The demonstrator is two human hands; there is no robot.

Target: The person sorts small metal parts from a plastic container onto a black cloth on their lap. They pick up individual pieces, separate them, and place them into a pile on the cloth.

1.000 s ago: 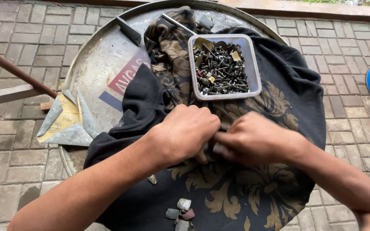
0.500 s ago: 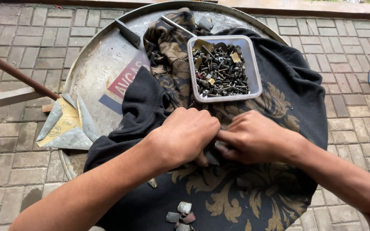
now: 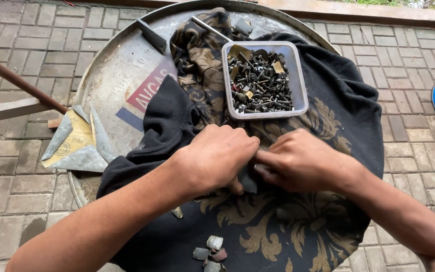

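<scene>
Grey brick paving (image 3: 41, 45) is lying all around a large round metal drum lid (image 3: 112, 80) that is serving as the bench, with its raised rim showing along the left and top. Draped across most of it is a black cloth with a gold leaf pattern (image 3: 298, 236), probably spread there to stop small parts rolling away; it is hanging over the right and near edges, so the rim is hidden on those sides. Sitting on the cloth toward the far side is a clear rectangular plastic tub of dark screws and bolts (image 3: 264, 80), within easy reach above the hands and just clear of them. At the left edge a folded silver and yellow foil wrapper (image 3: 76, 143) is overhanging the rim, beside a brown metal rod (image 3: 16, 80) slanting over the bricks. The left hand (image 3: 217, 158) and the right hand (image 3: 298, 161) are meeting at the middle of the cloth, fingers curled and pressed close together, pinching a small dark piece (image 3: 248, 181) between them; what it is cannot be told. A few small grey and reddish bits (image 3: 211, 251) are lying loose near the front edge, with bare cloth around them.
</scene>
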